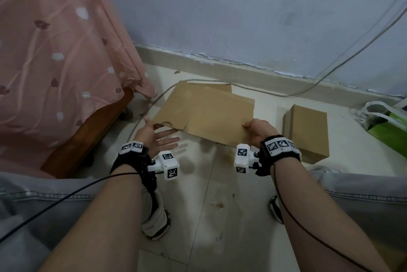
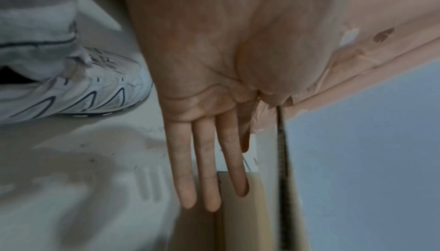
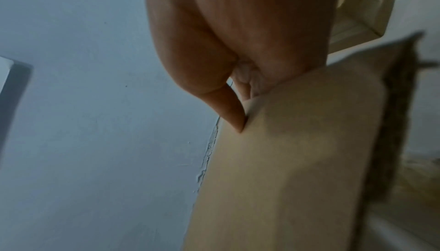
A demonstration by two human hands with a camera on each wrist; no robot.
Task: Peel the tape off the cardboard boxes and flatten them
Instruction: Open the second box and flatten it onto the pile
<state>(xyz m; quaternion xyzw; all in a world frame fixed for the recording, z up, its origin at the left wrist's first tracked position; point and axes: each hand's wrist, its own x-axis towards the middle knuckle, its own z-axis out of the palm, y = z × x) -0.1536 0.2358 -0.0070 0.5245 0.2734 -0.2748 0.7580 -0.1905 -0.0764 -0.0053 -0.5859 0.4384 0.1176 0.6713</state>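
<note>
- Cardboard, flattened (image 1: 207, 113), is held above the floor (image 1: 220, 216) — our right hand (image 1: 257, 131) pinches its edge; our left hand (image 1: 154, 137) is spread, fingers straight.
- Flattening this one looks finished; next we'd set it down and reach for the intact box (image 1: 308, 132) just right.

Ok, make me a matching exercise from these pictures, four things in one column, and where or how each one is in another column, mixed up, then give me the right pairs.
Things:
1. flattened cardboard
2. small cardboard box
3. left hand
4. green bag

States:
A. open, fingers straight, palm up
B. far right on the floor, by the wall
C. gripped at its near right edge by the right hand
D. still closed, standing on the floor to the right of the hands

Pairs: 1-C, 2-D, 3-A, 4-B
</note>
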